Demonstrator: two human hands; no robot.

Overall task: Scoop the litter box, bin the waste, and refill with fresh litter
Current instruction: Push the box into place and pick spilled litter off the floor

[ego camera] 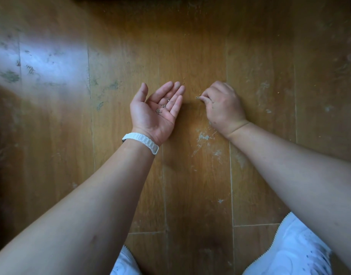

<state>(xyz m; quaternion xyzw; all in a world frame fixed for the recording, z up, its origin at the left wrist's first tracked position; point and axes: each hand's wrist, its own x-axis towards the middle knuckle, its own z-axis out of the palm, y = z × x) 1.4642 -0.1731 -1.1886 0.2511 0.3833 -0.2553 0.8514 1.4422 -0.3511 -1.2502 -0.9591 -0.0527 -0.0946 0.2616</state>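
1. This looks to me like tidying spilt litter. No box, bin or bag is in sight, so I can't tell how far the scooping or refilling has got.
2. The left hand (156, 114) lies palm up with its fingers relaxed, cradling a few litter pellets (161, 108). The right hand (223, 105) pinches one pellet (197, 97) down at the wooden floor (190, 175).
3. The pellets are roundish, with no long axis or heading. Loose specks (184, 78) remain just beyond the hands, so some picking-up is left.

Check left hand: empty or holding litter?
Not empty. The left hand lies palm up, fingers relaxed, with a few litter grains resting on it.
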